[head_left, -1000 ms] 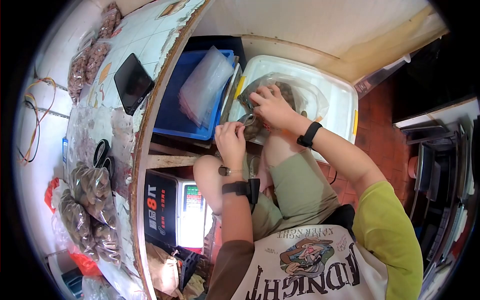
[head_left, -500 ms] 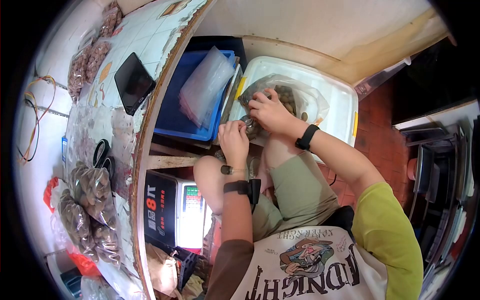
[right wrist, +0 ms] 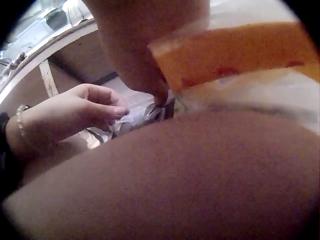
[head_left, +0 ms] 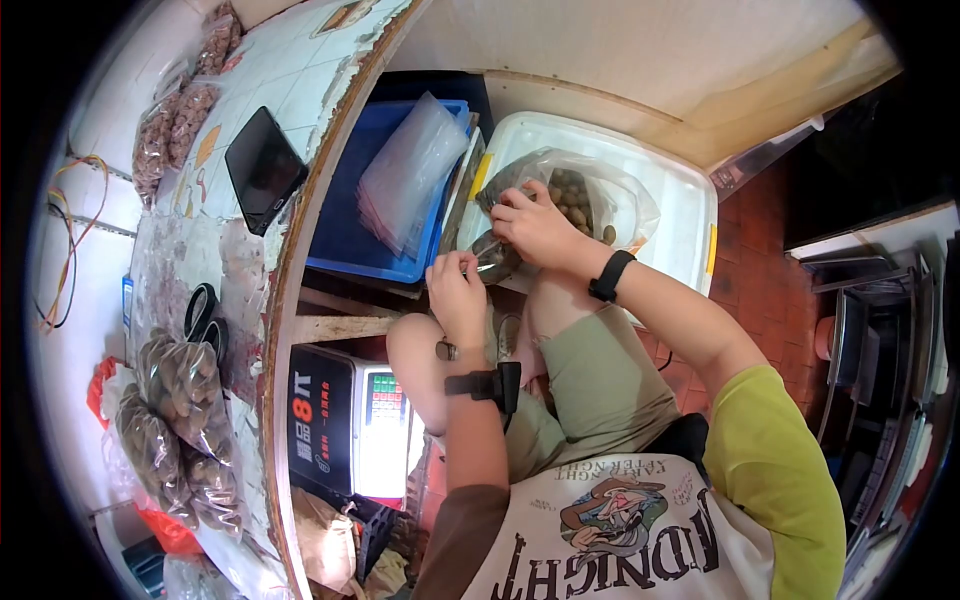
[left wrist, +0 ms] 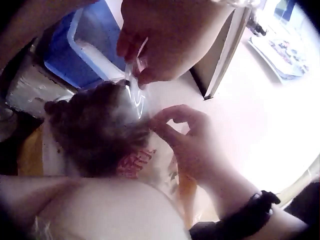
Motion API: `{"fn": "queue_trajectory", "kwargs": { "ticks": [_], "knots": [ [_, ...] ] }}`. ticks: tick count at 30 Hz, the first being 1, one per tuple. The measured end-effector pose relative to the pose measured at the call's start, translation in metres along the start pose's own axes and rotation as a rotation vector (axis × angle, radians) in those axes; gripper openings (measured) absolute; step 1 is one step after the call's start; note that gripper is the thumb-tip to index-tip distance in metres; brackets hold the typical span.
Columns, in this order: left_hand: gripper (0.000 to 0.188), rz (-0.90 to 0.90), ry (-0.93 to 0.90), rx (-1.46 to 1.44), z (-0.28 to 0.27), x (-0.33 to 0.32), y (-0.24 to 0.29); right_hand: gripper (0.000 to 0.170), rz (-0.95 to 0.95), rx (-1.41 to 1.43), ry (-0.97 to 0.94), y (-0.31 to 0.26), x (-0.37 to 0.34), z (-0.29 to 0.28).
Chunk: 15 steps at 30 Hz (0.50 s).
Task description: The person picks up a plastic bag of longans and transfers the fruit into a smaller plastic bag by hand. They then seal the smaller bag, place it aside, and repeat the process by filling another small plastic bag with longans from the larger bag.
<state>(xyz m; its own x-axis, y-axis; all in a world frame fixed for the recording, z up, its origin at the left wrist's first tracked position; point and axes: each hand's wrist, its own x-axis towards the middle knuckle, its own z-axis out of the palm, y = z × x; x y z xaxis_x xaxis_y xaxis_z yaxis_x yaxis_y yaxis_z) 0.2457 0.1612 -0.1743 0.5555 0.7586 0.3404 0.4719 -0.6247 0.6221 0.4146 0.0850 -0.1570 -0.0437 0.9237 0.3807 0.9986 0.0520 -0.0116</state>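
Both my hands pinch the filled clear bag [head_left: 494, 262] between them.

My left hand [head_left: 458, 300] has thumb and fingertips nearly closed on its plastic edge; my right hand [head_left: 542, 234] nips it opposite, fingers bent. The bag hangs between my fingertips, over my lap; just beyond my right fingers, a larger open bag [head_left: 632, 200] of brown round pieces [head_left: 574, 196] lies on a white lid [head_left: 690, 192].

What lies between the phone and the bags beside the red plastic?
Black loop handles, apparently scissors, lie between the phone and those bags, in the head view.
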Motion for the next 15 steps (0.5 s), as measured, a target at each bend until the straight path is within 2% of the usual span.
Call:
{"fn": "queue_trajectory", "kwargs": {
  "ticks": [6,12,14,15],
  "knots": [
    [0.006,0.041,-0.008,0.028,-0.002,0.001,0.002,0.003,-0.042,0.128,-0.026,-0.003,0.003,-0.003],
    [0.008,-0.001,0.067,0.04,-0.002,-0.001,-0.004,0.005,-0.12,-0.063,-0.043,-0.006,0.013,-0.001],
    [0.007,-0.222,-0.06,0.016,-0.006,-0.004,-0.014,0.005,-0.091,-0.086,-0.008,-0.007,0.015,0.002],
    [0.006,-0.275,-0.096,0.01,-0.01,-0.005,-0.009,0.005,-0.094,-0.087,-0.009,-0.008,0.016,0.001]
  ]
}}
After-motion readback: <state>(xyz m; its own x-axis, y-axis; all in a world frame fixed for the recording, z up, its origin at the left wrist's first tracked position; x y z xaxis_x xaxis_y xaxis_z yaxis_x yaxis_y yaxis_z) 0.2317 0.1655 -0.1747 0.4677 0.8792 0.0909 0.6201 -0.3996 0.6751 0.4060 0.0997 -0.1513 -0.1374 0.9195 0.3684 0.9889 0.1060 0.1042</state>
